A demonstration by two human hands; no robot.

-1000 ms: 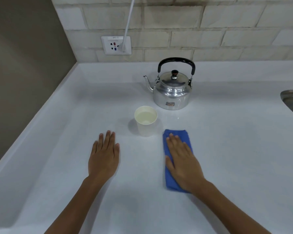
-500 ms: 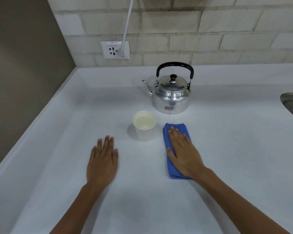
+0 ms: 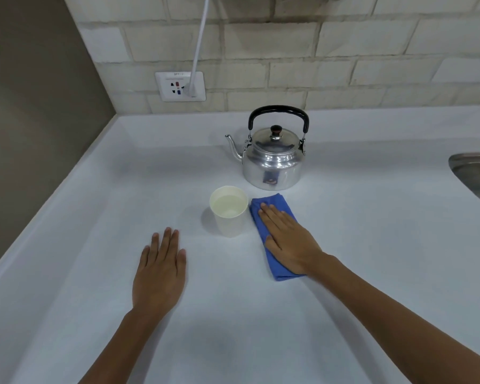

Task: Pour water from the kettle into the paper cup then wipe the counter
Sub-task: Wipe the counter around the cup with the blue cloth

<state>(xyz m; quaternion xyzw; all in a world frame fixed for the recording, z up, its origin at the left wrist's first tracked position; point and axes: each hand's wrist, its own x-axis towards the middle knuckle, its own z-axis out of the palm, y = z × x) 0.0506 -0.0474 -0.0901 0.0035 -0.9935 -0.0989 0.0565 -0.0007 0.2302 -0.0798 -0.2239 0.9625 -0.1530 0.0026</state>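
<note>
White counter (image 3: pixel 344 273) fills nearly the whole head view, smooth and pale, running back to a wall of light grey-beige tiles (image 3: pixel 288 42) and meeting a plain brown wall (image 3: pixel 34 106) on the left. One socket plate (image 3: pixel 180 86) sits low on the tiles, with one white cable (image 3: pixel 199 42) rising from it out of the top of the view. One steel sink (image 3: pixel 477 176) shows only its rim at the far right edge.

On the counter stand one kettle (image 3: pixel 273 162), one cup (image 3: pixel 229 210) and one cloth (image 3: pixel 275 234); two bare hands are down on the surface.

Flat on the folded blue cloth, palm down, lies the right hand (image 3: pixel 288 239), fingers straight and close together, pressing rather than gripping; cloth shows past the fingertips and behind the heel of the hand. Left of those fingertips, just beside the cloth's edge, stands the white paper cup, upright, with clear water inside. Whether cup and cloth touch cannot be told. Beyond the fingertips, near the cloth's far end, sits the shiny metal kettle, upright, lid on, black handle raised, spout pointing left.

Resting palm down on bare counter is the left hand (image 3: pixel 160 270), fingers stretched forward and nearly together, holding nothing. The cup is ahead of its fingertips and to their right, apart from them. Both forearms are bare and reach in from the bottom edge.
</note>
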